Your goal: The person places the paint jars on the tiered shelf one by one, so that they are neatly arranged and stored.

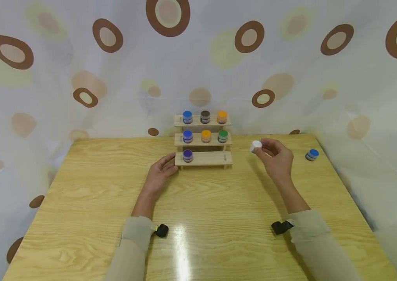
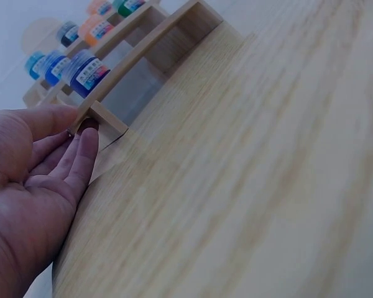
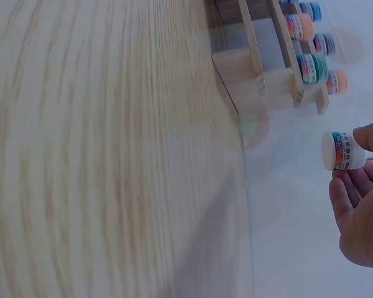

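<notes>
My right hand (image 1: 278, 160) pinches a small white paint jar (image 1: 256, 146) between thumb and fingers, held in the air to the right of the rack. A printed label (image 3: 343, 151) shows on its side in the right wrist view. At the left end of the three-step wooden rack (image 1: 207, 158), my left hand (image 1: 159, 173) grips the lowest step, thumb at its top edge and fingers below. On that step a purple paint jar (image 1: 187, 156) stands at the left. The middle step bears a blue, an orange (image 1: 206, 136) and a green jar (image 1: 223, 136).
The top step holds a blue (image 1: 187, 117), a dark brown (image 1: 205, 116) and an orange jar (image 1: 221, 117). Another blue jar (image 1: 312, 155) stands on the wooden table (image 1: 216, 218), right of my right hand. A patterned cloth (image 1: 202, 58) hangs behind the table.
</notes>
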### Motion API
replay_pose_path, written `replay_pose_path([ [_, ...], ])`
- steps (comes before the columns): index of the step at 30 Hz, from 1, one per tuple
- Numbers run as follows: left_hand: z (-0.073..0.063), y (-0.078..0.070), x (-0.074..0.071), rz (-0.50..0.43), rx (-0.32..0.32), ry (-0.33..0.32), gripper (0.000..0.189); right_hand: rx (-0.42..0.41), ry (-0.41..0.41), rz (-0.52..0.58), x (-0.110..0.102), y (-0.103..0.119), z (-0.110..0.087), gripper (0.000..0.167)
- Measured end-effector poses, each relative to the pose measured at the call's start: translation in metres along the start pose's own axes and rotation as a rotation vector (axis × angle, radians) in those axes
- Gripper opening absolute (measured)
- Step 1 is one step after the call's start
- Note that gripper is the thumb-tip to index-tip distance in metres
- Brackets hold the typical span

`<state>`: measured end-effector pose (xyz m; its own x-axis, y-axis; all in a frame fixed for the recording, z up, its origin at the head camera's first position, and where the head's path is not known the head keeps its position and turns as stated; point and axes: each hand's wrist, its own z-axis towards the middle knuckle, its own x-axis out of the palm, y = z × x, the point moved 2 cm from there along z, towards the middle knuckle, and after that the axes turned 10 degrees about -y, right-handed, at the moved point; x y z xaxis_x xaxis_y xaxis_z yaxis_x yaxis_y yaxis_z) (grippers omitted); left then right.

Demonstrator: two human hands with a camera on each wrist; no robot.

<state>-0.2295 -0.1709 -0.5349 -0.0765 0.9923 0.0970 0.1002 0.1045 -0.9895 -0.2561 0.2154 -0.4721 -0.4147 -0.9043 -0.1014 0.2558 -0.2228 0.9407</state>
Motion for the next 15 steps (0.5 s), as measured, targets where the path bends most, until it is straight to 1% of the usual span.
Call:
replay_pose_path([
  [5,0.0,-0.002,0.001,0.007,-0.004,0.01,0.056,-0.014,0.038,0.001,0.016,0.005,-0.006,0.034],
  [15,-0.001,-0.003,0.0,-0.002,-0.017,-0.001,0.055,-0.04,0.175,-0.014,0.055,0.009,-0.023,0.036],
])
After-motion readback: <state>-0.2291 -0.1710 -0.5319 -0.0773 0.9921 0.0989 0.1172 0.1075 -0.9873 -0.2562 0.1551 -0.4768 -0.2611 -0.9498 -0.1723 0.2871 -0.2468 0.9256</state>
